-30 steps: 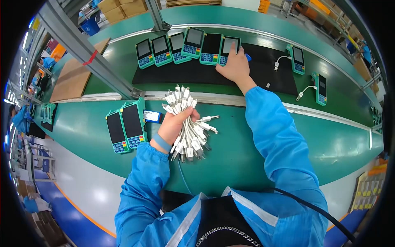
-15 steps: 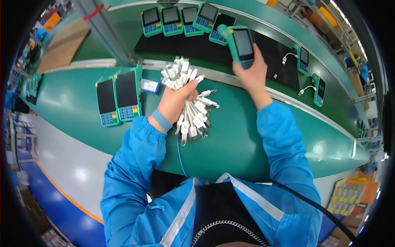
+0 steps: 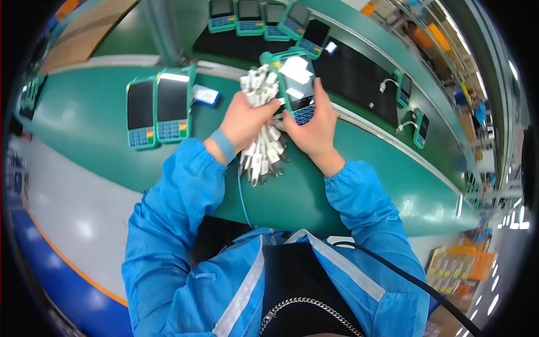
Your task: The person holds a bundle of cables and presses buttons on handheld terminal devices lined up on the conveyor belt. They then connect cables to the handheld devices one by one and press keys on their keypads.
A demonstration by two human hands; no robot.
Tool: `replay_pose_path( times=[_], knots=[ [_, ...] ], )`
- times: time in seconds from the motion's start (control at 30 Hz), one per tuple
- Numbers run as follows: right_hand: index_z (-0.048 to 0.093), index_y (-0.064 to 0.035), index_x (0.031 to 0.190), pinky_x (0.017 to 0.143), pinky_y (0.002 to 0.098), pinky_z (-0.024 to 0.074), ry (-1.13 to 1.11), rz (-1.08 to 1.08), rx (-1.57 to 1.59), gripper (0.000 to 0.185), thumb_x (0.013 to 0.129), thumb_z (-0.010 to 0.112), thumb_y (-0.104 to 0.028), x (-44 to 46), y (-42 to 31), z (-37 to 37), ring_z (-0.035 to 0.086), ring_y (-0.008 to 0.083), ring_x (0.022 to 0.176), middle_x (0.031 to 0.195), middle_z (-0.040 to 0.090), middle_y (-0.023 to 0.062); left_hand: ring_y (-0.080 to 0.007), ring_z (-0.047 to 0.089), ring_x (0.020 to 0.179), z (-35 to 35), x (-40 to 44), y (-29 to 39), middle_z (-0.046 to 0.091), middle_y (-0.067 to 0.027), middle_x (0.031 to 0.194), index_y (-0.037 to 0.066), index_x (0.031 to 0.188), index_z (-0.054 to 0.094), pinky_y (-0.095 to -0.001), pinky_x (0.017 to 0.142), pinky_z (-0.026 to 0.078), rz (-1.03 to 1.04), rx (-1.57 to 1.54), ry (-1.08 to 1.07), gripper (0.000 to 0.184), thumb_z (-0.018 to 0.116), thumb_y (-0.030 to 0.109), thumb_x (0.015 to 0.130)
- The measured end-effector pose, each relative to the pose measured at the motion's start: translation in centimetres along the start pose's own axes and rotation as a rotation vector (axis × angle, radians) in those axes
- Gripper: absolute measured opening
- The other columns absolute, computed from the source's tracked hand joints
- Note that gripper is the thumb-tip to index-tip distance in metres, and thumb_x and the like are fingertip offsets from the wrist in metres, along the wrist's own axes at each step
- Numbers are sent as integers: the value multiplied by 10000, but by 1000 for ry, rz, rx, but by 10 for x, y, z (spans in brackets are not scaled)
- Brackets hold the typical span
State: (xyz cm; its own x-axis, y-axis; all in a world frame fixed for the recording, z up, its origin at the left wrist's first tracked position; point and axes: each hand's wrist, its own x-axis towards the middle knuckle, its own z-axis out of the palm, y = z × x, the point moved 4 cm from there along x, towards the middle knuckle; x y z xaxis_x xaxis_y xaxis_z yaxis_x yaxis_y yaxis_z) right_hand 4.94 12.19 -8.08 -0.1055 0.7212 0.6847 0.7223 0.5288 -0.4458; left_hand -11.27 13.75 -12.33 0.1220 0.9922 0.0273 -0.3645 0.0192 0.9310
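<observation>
Left hand (image 3: 242, 119) closed in a fist round a bundle of white cables (image 3: 261, 157), gripped mid-length; connector ends stick out above and below the fist. Right hand (image 3: 317, 132) gripping a green-cased keypad terminal (image 3: 297, 78), thumb on one lower edge, fingers on the other. Terminal held screen up, tilted, just right of the bundle near the metal rail (image 3: 393, 145); bright glare on screen. Cannot tell if terminal and bundle touch.

Blue band (image 3: 223, 147) on left wrist, thin blue cord (image 3: 242, 196) below it. Blue sleeves (image 3: 365, 191) on both arms.

Left on green bench (image 3: 359, 168): two terminals side by side, outer one (image 3: 140, 109) and inner one (image 3: 173, 106), screens dark. Blue-and-white block (image 3: 206, 95) just beside the inner one.

Beyond rail: row of five terminals (image 3: 275, 21) at the black mat (image 3: 359, 70), some cut by frame edge. Small blue-and-white piece (image 3: 330, 48) near row's right end. Far right: upper terminal (image 3: 403, 89) and lower terminal (image 3: 421, 128), each with short white cable.
</observation>
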Motion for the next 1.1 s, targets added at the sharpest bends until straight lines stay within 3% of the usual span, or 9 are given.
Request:
replay_pose_path(
  times=[0.13,0.23,0.43,0.53,0.57,0.67,0.83,1.03,1.1],
  knots=[
    [440,31,1402,960,353,461,-144,85,249,856,647,782,-183,-2,38,-18,625,283,1106,1208,619,214,-184,667,833,-8,4,-5,687,-91,899,4,1093,627,-318,737,543,-155,-139,-33,208,632,121,920],
    [441,93,1362,959,393,481,31,251,242,868,634,786,-232,7,87,-54,620,350,1114,1216,604,257,-139,560,739,-34,14,-1,572,-23,750,-8,1029,615,-318,754,489,-68,-32,46,220,578,202,977],
    [478,96,1318,911,441,493,243,439,-454,793,748,728,-397,15,240,-117,610,412,1034,1155,621,275,-112,331,637,-45,21,-7,335,32,647,115,736,438,-293,711,361,-102,-175,1,317,507,233,1022],
    [582,89,1193,894,442,495,313,322,-419,578,851,656,-370,24,298,-151,626,396,1002,1067,648,270,-104,332,627,-49,23,-9,334,40,652,97,862,522,-302,737,384,-175,-227,21,202,508,223,1019],
    [594,89,1163,880,454,498,331,334,-564,522,868,616,-340,33,308,-169,628,405,981,1026,650,260,-97,334,621,-54,23,-12,324,42,654,75,1078,566,-305,786,412,-186,-226,2,165,500,213,1017],
    [513,89,1268,900,472,494,269,605,-915,602,858,580,-346,27,392,-190,600,450,1034,1143,595,293,-88,336,632,-52,20,-8,305,46,662,65,1261,509,-314,845,422,-202,-254,-30,285,476,195,1010],
    [459,102,1307,937,476,486,122,798,-778,659,838,581,-344,20,419,-186,583,452,1097,1223,551,325,-69,338,622,-52,19,-3,302,60,664,74,1309,501,-314,860,430,-203,-254,-66,323,469,176,1004],
    [510,93,1257,932,485,494,151,810,-743,634,826,578,-367,20,418,-192,584,458,1101,1262,532,323,-85,368,659,-57,21,-7,340,45,687,58,1327,479,-317,876,430,-211,-311,-85,374,511,191,978],
    [583,45,1218,939,493,480,251,645,-926,568,819,595,-359,31,405,-192,588,465,1083,1314,496,337,-91,376,680,-59,23,-7,343,45,711,57,1331,479,-325,888,420,-203,-269,-88,379,519,193,979]
  ],
)
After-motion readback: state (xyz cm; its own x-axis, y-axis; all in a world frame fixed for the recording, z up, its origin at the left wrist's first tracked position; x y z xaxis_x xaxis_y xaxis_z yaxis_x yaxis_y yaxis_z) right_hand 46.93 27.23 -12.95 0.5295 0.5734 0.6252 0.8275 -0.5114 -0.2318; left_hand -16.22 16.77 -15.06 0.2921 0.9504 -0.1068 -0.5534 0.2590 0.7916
